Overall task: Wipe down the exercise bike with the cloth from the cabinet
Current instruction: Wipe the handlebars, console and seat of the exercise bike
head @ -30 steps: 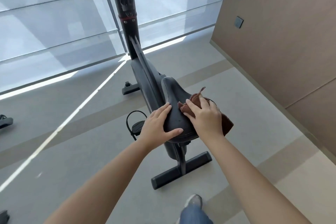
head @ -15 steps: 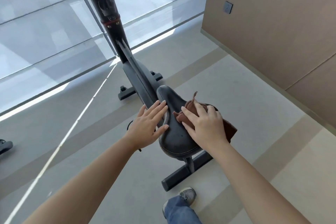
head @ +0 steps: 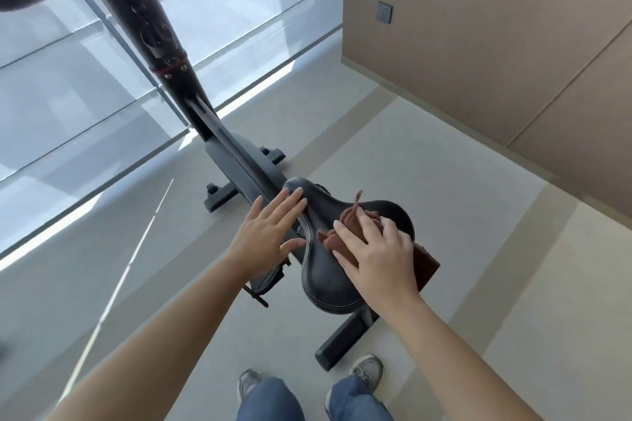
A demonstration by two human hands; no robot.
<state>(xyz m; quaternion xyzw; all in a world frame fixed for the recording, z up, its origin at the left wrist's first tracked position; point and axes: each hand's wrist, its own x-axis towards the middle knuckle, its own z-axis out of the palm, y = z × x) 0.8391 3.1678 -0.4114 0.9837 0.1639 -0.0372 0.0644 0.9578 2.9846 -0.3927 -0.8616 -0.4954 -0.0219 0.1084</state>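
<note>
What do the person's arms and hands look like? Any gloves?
No gloves. The left hand and right hand are bare: no rings or watch showing, nails plain. The left arm and right arm are bare too, no sleeves in view.

The saddle (head: 325,270) is covered in smooth black leather-like material with a soft sheen, and pale stitching is seen along its edge. The cloth (head: 346,220) is made of rust-brown fabric, matt and slightly fuzzy, with a frayed strand. The bike post (head: 160,37) is finished in dark, semi-gloss metal, the base bar (head: 342,342) in matt black. The floor (head: 444,164) is laid in smooth, matt pale tiles; the wall (head: 478,44) is clad in matt wood-look panels
</note>
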